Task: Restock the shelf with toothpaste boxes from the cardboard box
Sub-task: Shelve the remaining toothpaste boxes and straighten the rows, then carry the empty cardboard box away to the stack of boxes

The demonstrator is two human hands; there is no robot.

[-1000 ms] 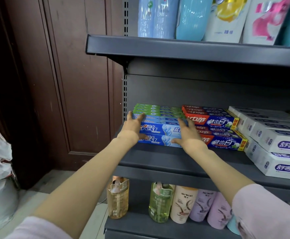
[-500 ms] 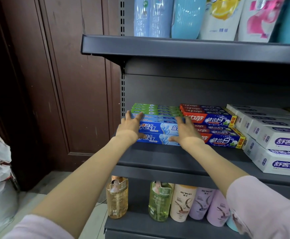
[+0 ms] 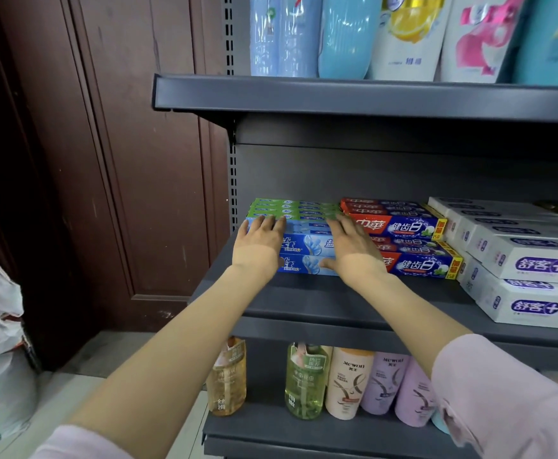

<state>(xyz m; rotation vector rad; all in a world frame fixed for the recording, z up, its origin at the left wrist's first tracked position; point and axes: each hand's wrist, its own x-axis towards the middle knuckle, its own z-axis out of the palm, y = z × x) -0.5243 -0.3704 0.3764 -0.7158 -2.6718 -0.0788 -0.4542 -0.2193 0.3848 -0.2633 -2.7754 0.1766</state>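
Now my left hand [image 3: 260, 246] and right hand [image 3: 350, 248] have slid further over the blue toothpaste boxes [image 3: 307, 250], fingers flat and straight, pressing them back on the shelf [image 3: 337, 299]. This stack looks nearly squared; the cardboard box is out of view.

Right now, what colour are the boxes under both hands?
Blue toothpaste boxes, with white print; head view shows it best.

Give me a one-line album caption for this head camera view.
Both hands, left and right, rest flat on stacked blue toothpaste boxes on a grey shelf.
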